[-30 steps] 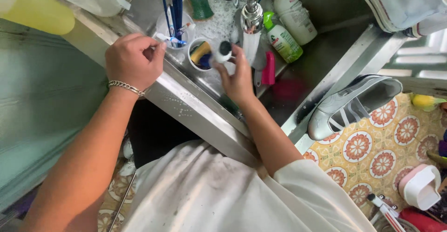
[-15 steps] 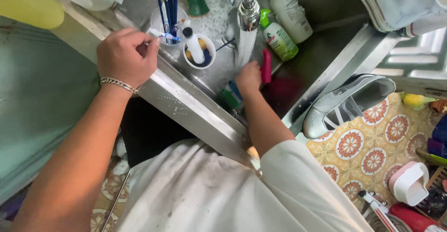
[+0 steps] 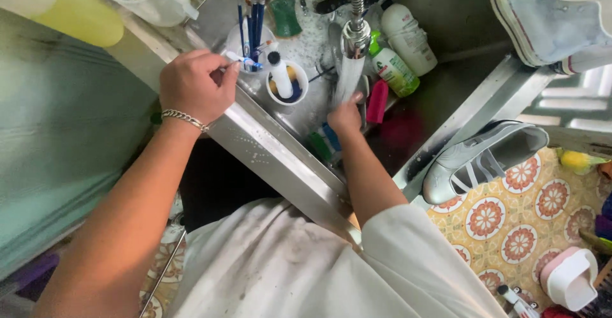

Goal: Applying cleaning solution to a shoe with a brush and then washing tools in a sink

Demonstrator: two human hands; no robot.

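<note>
Resting on the steel rim of the sink [image 3: 280,158], the left hand [image 3: 191,88] is curled narrow, its thumb and forefinger pinching the slim handle of a small brush [image 3: 237,65] whose blue-and-white end lies just beside the white cup [image 3: 287,88] on the sink's ledge. That brush looks light and stiff, a thin plastic stick; wet as things are here, it is probably slippery, so a pinch near the thicker end by the head seems the surest hold, and it would likely flex or twist if pressed hard from the far tip. Down in the basin, the right hand [image 3: 346,115] sits under the stream from the metal faucet [image 3: 354,34], fingers folded over; whether it holds anything I cannot tell, since water and the hand's back hide the palm. Inside the white cup stands a small white bottle with a dark cap [image 3: 279,74], upright and slightly tilted, light and easy to topple. A holder of toothbrushes [image 3: 254,8] stands behind it. Near the faucet stand a green-and-white bottle [image 3: 394,69] and a taller white bottle [image 3: 408,34], and a pink object [image 3: 377,101] lies just beside the right hand. A grey shoe [image 3: 481,158] rests on the sink's far rim.
</note>
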